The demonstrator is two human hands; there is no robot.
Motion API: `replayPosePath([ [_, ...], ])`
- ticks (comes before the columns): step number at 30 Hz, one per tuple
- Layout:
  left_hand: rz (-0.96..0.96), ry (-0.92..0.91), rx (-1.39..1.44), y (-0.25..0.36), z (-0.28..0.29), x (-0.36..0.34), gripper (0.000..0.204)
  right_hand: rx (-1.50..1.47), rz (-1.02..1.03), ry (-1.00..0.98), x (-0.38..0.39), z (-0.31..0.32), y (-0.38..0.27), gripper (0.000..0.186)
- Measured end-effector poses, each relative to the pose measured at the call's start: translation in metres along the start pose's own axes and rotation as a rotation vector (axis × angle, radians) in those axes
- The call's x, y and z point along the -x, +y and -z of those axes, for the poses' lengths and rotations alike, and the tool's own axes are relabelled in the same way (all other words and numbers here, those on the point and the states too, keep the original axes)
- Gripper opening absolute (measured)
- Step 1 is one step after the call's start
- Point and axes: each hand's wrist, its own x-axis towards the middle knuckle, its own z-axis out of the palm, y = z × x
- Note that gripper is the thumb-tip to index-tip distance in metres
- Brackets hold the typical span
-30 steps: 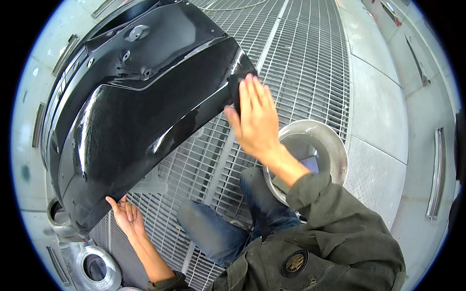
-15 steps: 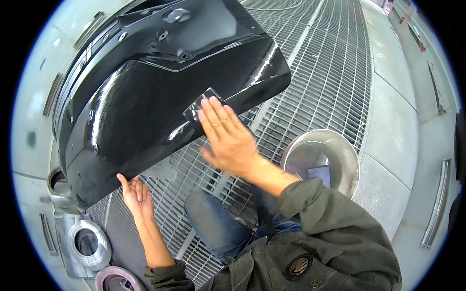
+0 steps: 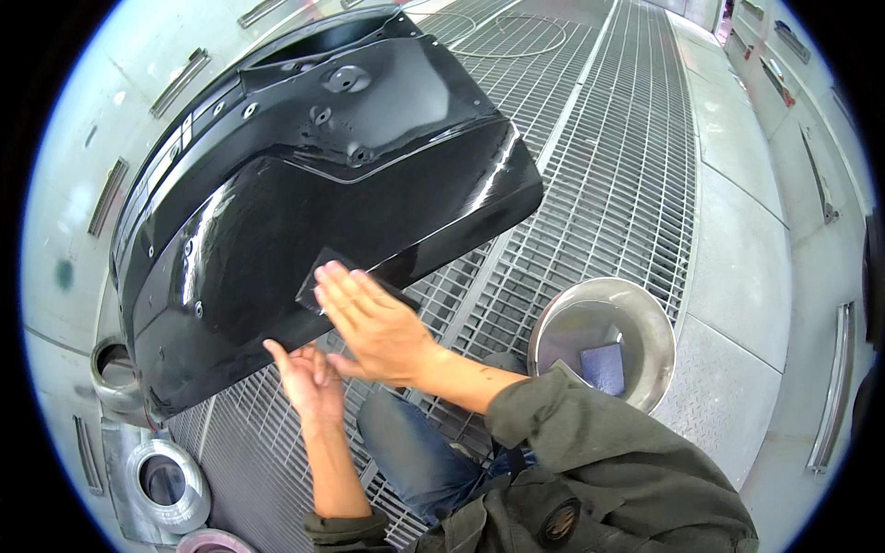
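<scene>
A large glossy black car body panel [image 3: 249, 221] with a folded edge and several bolt holes slants across the left and middle. Flat on its lower part, my right hand [image 3: 373, 323] presses a dark sheet that looks like sandpaper [image 3: 318, 281], with the fingers together and stretched. One corner of the sheet shows past the fingertips; the rest is under the hand. My left hand [image 3: 313, 382] is at the panel's lower edge, its thumb against the edge and its other fingers curled. Both hands are close together there.
A round metal bucket [image 3: 668, 346] holding liquid and a blue-purple pad [image 3: 603, 369] stands right of my knees [image 3: 406, 452]. Metal floor grating [image 3: 618, 175] stretches ahead. Beside the panel's lower left end lie a silvery ring [image 3: 194, 488] and a pinkish ring [image 3: 214, 542].
My right hand has slid the sheet left and toward me along the panel. My left hand has shifted right along the lower edge. The view has tilted slightly.
</scene>
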Motion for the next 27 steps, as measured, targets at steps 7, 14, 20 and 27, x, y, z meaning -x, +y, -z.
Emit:
replayPosePath([
  [7,-0.097,0.04,0.028,0.002,0.004,0.002,0.057,0.276,-0.072,-0.055,0.009,0.07,0.086,0.087],
  [14,-0.046,0.048,0.06,-0.012,-0.009,-0.002,0.057,0.487,-0.41,-0.018,-0.015,0.123,0.173,0.093],
  [20,-0.092,0.091,0.062,-0.001,0.0,0.002,0.054,0.488,-0.339,-0.101,0.034,0.125,0.127,0.092],
  [27,-0.038,0.045,0.051,-0.011,-0.01,-0.001,0.054,0.521,-0.427,-0.05,-0.016,0.143,0.186,0.089],
])
